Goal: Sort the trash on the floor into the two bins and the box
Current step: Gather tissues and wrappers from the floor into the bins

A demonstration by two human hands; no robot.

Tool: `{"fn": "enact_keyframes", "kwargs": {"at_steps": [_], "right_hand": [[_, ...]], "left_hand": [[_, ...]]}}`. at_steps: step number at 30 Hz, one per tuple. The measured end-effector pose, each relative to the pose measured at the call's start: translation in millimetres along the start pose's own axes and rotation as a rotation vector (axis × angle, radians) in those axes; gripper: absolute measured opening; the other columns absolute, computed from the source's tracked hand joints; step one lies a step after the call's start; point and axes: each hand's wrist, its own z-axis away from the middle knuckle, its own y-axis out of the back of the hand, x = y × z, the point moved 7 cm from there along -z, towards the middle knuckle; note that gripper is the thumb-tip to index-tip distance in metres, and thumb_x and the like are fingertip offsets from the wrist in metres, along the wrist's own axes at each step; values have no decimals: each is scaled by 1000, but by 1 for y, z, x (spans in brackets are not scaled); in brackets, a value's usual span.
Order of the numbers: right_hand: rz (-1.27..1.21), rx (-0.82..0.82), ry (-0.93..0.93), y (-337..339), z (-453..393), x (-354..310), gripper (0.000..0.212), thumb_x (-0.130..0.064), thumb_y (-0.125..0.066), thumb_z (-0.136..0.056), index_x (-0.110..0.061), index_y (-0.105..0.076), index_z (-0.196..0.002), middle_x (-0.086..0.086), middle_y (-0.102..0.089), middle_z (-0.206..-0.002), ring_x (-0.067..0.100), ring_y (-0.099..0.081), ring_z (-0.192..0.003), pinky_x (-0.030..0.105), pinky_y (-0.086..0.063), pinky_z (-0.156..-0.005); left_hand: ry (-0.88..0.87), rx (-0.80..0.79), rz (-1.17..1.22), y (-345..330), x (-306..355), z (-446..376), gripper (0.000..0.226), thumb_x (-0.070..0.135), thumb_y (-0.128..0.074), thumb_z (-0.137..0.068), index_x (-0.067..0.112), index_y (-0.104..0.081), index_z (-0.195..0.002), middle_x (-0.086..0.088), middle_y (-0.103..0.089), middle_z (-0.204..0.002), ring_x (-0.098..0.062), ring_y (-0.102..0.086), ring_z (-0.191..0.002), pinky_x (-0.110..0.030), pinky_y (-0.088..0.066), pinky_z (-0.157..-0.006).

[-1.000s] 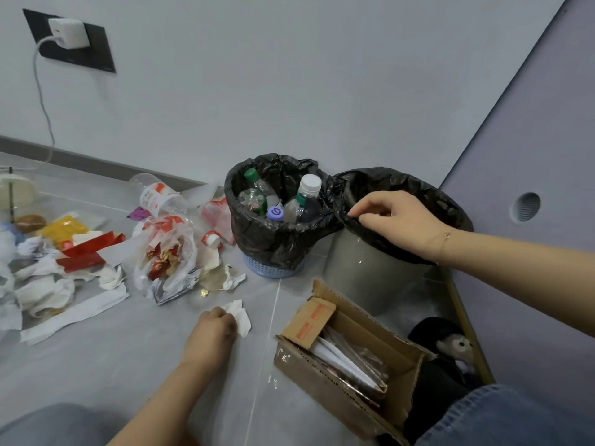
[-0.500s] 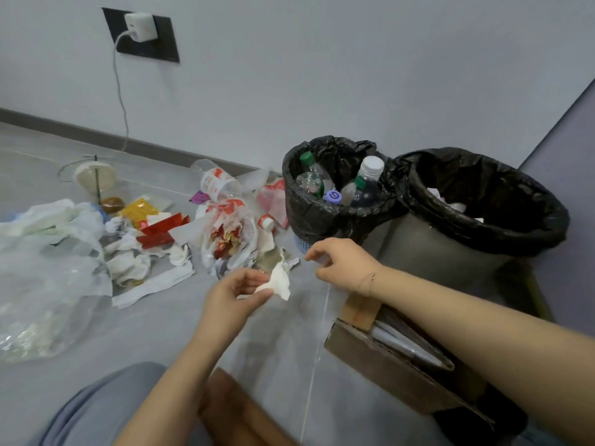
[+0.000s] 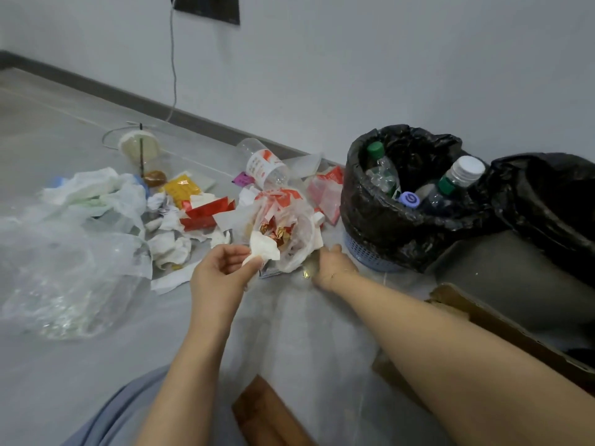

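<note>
My left hand (image 3: 222, 272) holds a crumpled white tissue (image 3: 262, 251) above the floor, in front of the trash pile. My right hand (image 3: 333, 267) reaches down to the floor beside a clear plastic bag with red wrappers (image 3: 285, 226); its fingers touch a small shiny scrap there, and I cannot tell if they grip it. The small blue bin with a black liner (image 3: 376, 220) holds several plastic bottles (image 3: 383, 173). Right of it stands the larger grey bin with a black liner (image 3: 547, 201). The cardboard box (image 3: 502, 320) lies at the right edge.
Trash is strewn along the wall: a clear cup with red print (image 3: 265, 164), a lidded drink cup with straw (image 3: 140, 148), red and yellow wrappers (image 3: 206, 207), tissues (image 3: 170, 246) and a big clear plastic bag (image 3: 64, 268). A cable (image 3: 174, 75) hangs down the wall.
My left hand picked the tissue off the floor and lifted it. My right hand left the grey bin's rim and came down to the floor by the plastic bag. The view swung left.
</note>
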Motion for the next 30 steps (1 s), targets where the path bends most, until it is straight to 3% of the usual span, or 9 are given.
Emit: {"fn": "enact_keyframes", "kwargs": {"at_steps": [5,8,11,14,17,20,24,27,30], "right_hand": [[21,7,76,-4,6,-5,30,-10,-53,-87,-7,-55,-117,17,-58,-120,33,-58,-110,35,-47,-88],[62,-27,119,-8,21,-4,32,-9,-50,-88,-5,-53,-120,17,-58,-122,33,-57,-113,35,-46,-90],[-3,-63,114,-17,37,5,53,-9,-60,-81,-12,-39,-130,15,-56,-123,32,-57,-110,33,-47,-86],[-174,-145,24,-22,43,19,99,-12,-74,-73,-18,-10,-148,14,-57,-123,30,-60,-106,30,-50,-77],[-239,-197,-24,-24,47,24,117,-27,-79,-73,-19,8,-151,11,-47,-139,28,-51,-123,30,-46,-92],[-276,-164,-59,-27,42,25,108,-38,-75,-75,-21,-1,-151,11,-49,-138,29,-50,-124,32,-44,-98],[-162,-12,-4,-29,30,17,71,-43,-65,-81,-18,-31,-138,12,-58,-121,32,-57,-111,32,-46,-86],[-39,81,49,-28,23,6,37,-22,-50,-93,-8,-47,-128,16,-59,-121,34,-58,-110,35,-47,-86],[-51,119,54,-20,22,7,28,-6,-47,-91,-6,-59,-116,17,-63,-114,34,-60,-106,33,-47,-87]], "left_hand": [[55,-6,94,-1,-3,-4,19,8,-77,-77,14,-67,-93,3,-69,-83,-7,-63,-73,-19,-51,-61],[122,-57,207,-6,-3,2,19,6,-76,-78,14,-66,-93,-2,-70,-88,-12,-65,-78,-24,-51,-70],[173,-61,261,-5,-6,9,19,5,-74,-79,14,-66,-93,-6,-70,-90,-18,-65,-83,-29,-51,-77],[211,-59,296,-5,-8,17,19,5,-74,-79,13,-66,-94,-7,-68,-90,-21,-64,-85,-33,-51,-83],[197,-89,275,-10,-7,25,18,7,-74,-79,14,-66,-93,-5,-69,-87,-18,-63,-83,-27,-50,-74],[180,-105,226,-15,-8,26,19,7,-76,-77,15,-67,-92,-6,-70,-88,-18,-64,-82,-27,-49,-72],[191,-97,203,-18,-14,19,18,8,-77,-77,15,-67,-91,-6,-70,-87,-18,-64,-81,-27,-49,-71],[188,-104,207,-20,-15,15,18,8,-76,-77,16,-67,-91,-6,-71,-90,-18,-65,-82,-29,-49,-73],[183,-103,213,-20,-14,11,19,7,-77,-77,16,-67,-92,-7,-71,-93,-17,-65,-85,-29,-50,-75]]}}
